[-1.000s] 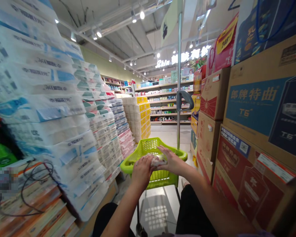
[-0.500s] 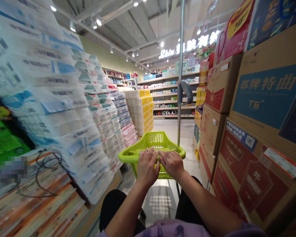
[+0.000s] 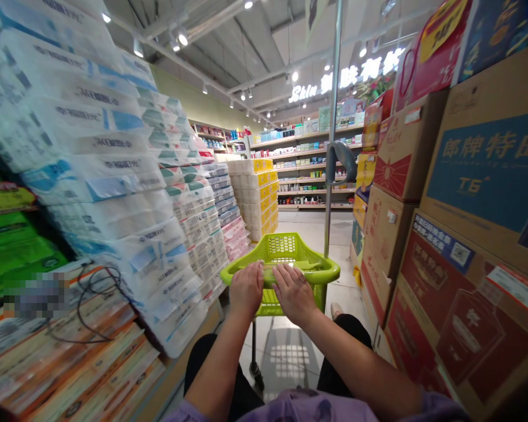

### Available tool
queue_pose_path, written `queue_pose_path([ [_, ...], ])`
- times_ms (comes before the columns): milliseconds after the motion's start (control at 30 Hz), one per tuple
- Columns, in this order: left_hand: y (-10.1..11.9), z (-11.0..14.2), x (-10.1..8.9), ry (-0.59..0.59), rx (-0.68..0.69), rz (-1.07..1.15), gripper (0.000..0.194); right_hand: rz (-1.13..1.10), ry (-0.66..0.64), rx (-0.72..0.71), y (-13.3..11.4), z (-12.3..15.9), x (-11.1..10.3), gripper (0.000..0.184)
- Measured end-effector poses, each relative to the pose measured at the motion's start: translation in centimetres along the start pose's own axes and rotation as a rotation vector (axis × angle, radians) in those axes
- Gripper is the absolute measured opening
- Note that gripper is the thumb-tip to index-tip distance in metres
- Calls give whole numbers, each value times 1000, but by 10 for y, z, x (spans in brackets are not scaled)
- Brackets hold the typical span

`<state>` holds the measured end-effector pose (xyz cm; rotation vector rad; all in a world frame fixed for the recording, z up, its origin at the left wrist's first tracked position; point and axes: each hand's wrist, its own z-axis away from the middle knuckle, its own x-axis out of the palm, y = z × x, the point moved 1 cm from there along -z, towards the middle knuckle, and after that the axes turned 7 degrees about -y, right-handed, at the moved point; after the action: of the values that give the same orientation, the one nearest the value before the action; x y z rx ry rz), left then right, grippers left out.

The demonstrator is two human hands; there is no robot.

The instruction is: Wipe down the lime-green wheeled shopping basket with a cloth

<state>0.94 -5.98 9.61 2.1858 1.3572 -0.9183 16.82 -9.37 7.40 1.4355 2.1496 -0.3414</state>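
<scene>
A lime-green plastic shopping cart (image 3: 330, 271) with a perforated basket stands right in front of me. My left hand (image 3: 246, 288) is closed over the left part of its near rim, fingers curled forward. Just to the right, my right hand (image 3: 294, 290) rests over the middle of the same rim, fingers bent over it, fingertips partly hidden. A small gap separates the two hands. Rising from the cart's right side is a metal pole (image 3: 333, 105) with a grey loop-shaped grip (image 3: 341, 163) on it. Nothing is visible inside the basket.
Tall stacks of wrapped tissue packs (image 3: 114, 164) line the left side, with boxes and a loose black cable (image 3: 99, 281) low down. Cardboard cartons (image 3: 479, 158) are piled on the right. Past the tiled aisle (image 3: 310, 225), stocked shelves (image 3: 312, 167) stand at the back.
My left hand has shifted left along the rim, and my right hand has come toward the rim's middle. The hands, formerly touching, are apart now. The view has swung slightly left.
</scene>
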Motion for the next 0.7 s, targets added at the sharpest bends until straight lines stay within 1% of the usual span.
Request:
queue_pose_path([
  [100,-20,1,-2,33,-115,-30,30,-22,20,-71,7,4,1,35],
  [167,-18,3,-2,65,-130,-11,31,-35,38,-80,11,6,1,36],
  [200,-11,3,0,65,-96,12,31,-40,47,-70,13,7,1,36],
  [300,12,3,3,23,70,73,31,-64,61,-32,14,8,2,35],
  [367,13,2,1,-2,111,84,32,-81,53,-20,14,9,1,35],
  [433,0,1,-3,-7,47,68,29,-93,40,-16,14,10,0,35],
  [500,-17,0,-7,0,-82,26,27,-95,34,-15,15,11,-1,35],
  [533,-21,0,-9,4,-130,6,28,-94,36,-11,14,11,-1,34],
  [567,-22,-1,-9,5,-149,-5,29,-93,42,-5,14,11,-1,33],
  [600,-19,-1,-9,4,-134,-6,29,-91,51,2,14,11,-1,32],
  [700,2,2,-7,-3,9,17,29,-82,77,11,14,10,0,31],
])
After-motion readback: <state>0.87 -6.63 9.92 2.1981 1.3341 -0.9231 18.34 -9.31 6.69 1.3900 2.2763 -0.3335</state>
